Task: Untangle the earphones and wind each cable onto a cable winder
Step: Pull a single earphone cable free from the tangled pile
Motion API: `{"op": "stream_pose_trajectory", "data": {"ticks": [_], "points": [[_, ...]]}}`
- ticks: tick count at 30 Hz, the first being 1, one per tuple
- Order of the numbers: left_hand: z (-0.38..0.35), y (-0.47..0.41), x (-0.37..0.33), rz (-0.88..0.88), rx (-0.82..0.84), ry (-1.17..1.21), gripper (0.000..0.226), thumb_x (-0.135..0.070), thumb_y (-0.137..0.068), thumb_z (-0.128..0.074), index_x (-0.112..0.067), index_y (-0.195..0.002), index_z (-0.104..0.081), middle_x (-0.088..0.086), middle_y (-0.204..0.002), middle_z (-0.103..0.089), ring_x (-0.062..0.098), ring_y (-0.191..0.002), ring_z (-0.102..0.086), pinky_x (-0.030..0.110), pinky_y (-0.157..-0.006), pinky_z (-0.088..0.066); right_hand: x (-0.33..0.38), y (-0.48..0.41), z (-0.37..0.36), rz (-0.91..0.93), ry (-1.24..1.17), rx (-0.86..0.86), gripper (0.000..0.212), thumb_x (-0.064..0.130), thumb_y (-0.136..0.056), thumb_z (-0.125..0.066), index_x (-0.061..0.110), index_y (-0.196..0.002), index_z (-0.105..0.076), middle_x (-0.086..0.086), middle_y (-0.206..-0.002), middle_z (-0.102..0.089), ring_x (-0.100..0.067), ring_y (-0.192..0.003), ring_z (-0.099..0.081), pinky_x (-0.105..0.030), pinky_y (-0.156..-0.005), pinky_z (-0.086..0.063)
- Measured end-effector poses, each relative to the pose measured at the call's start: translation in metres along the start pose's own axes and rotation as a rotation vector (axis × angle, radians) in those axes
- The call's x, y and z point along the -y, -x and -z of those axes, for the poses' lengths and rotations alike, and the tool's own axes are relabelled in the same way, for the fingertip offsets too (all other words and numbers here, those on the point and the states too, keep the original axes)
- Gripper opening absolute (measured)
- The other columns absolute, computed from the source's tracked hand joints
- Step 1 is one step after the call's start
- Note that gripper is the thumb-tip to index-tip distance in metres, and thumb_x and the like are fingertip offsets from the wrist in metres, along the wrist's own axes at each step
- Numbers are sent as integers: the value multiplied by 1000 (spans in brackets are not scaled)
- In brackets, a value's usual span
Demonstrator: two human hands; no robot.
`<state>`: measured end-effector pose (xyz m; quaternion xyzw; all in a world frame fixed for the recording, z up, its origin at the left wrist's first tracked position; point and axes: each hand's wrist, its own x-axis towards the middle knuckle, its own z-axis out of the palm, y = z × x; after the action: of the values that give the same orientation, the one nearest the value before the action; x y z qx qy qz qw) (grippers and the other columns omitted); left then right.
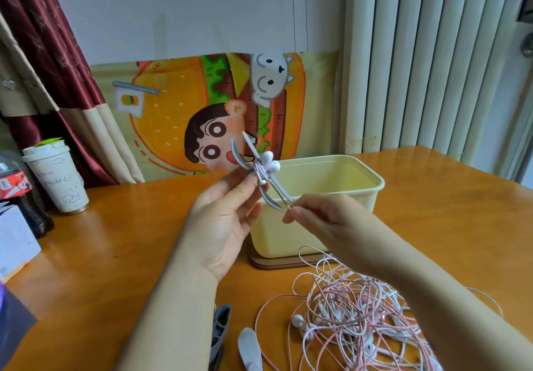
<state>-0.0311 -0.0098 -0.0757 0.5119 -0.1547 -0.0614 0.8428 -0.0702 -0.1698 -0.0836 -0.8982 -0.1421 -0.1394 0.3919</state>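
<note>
Left hand (225, 220) is raised above the table (115, 241) and grips a gray winder (261, 177) between thumb and fingertips. Two white earbuds (271, 163) sit at the winder's middle. Right hand (326, 220), just beside it, pinches a thin cable (289, 205) at the winder's lower tip. A pale yellow tub (375, 181) stands just behind both hands. A tangle of pink and white earphones (360, 321) lies on the table under the right forearm. Two spare winders (250, 349) lie between the forearms, near the wrists' side. Well left of the hands are a paper cup (57, 177) and a cola bottle (17, 189). A burger cartoon cloth (178, 105) hangs behind.
</note>
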Motion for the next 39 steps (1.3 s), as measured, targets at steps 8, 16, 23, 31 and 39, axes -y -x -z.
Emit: {"op": "stream_pose_trajectory", "data": {"ticks": [8,16,23,31,39], "points": [[5,1,9,-190,-36,-773,22,-16,-91,-64,-37,-95,-65,-21,-93,-73,-3,-92,-66,19,-78,-50,18,11,20,129,182,-22,28,36,-91,-48,22,-91,-72,4,-58,-58,-5,-53,-49,-17,-50,-38],[-2,12,1,-59,277,-995,24,-22,-86,-70,-43,-94,-62,-29,-97,-68,-4,-92,-65,22,-85,-53,5,11,48,143,258,-228,23,51,-67,-62,28,-68,-66,6,-55,-56,-7,-55,-49,-19,-50,-38],[1,16,-5,76,542,-631,29,-11,-80,-69,-18,-108,-69,-4,-101,-74,9,-94,-70,20,-78,-53,-3,5,50,100,-54,-286,47,62,-59,-61,17,-67,-68,-10,-58,-58,-7,-52,-43,-24,-49,-32],[-6,4,-2,53,198,7,29,-18,-73,-65,-17,-99,-75,1,-101,-75,8,-87,-68,23,-79,-48,-2,-1,12,18,-7,-114,32,30,-93,-55,14,-65,-60,8,-46,-35,-5,-41,-29,-15,-41,-25],[1,0,0,-5,5,-37,24,-14,-84,-57,-20,-91,-79,-1,-101,-76,9,-99,-66,31,-93,-46,15,9,16,37,73,67,24,28,-96,-51,18,-101,-71,10,-47,-47,-3,-44,-43,-13,-46,-33]]}}
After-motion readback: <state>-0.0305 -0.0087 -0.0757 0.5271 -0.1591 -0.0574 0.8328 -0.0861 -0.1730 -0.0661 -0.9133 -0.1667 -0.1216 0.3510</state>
